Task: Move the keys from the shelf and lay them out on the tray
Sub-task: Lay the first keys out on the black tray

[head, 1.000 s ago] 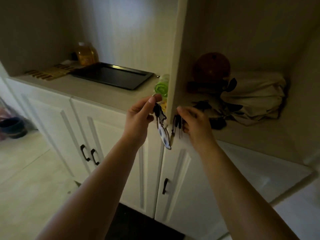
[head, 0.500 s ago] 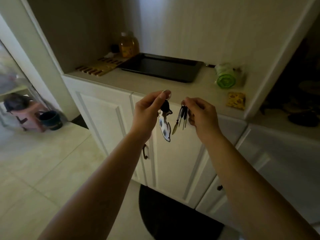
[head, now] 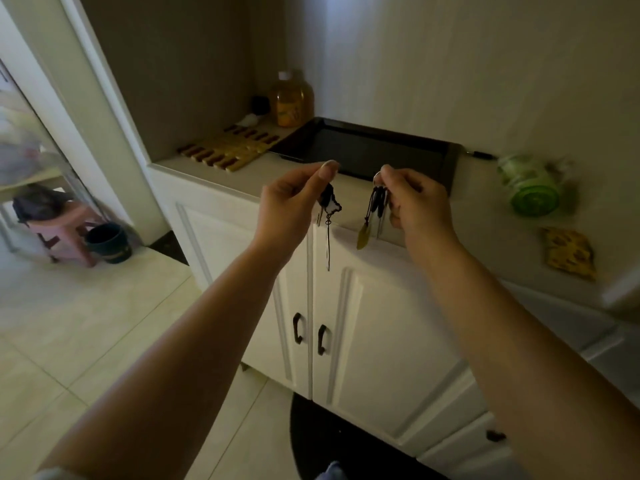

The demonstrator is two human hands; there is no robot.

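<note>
Dangling from both hands before tray [head: 450,168]: left hand [head: 291,206] pinches charm keys [head: 329,202], right hand [head: 415,202] pinches key bunch [head: 375,206].

You face a white cabinet [head: 363,323] in dim light, its two panelled doors closed, each with a dark handle [head: 298,328] near the middle seam. Above it a recessed niche has pale, plain walls [head: 450,64]. The floor [head: 86,323] is light tile, with a dark mat [head: 332,441] at the cabinet's foot. To your left stand a pink stool [head: 65,233] and a dark bucket [head: 107,242], touching.
</note>
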